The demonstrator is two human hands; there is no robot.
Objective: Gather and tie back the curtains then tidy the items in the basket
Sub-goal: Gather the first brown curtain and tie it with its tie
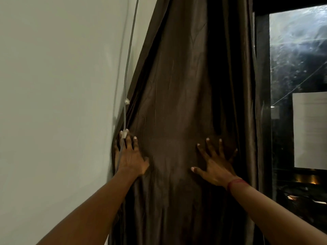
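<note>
A dark brown curtain point(177, 85) hangs in front of me, bunched into folds between the wall and the window. My left hand point(130, 156) lies flat on the curtain's left edge, fingers spread and pointing up, next to a grey cable. My right hand point(215, 163) presses flat on the fabric farther right, fingers spread wide, a red band on the wrist. Neither hand grips the cloth. No basket is in view.
A pale wall point(53, 103) fills the left side, with a grey cable point(128, 68) clipped down it beside the curtain. At the right is a dark window frame point(263, 85) and glass point(299, 59) with reflections and a white sheet point(309, 129).
</note>
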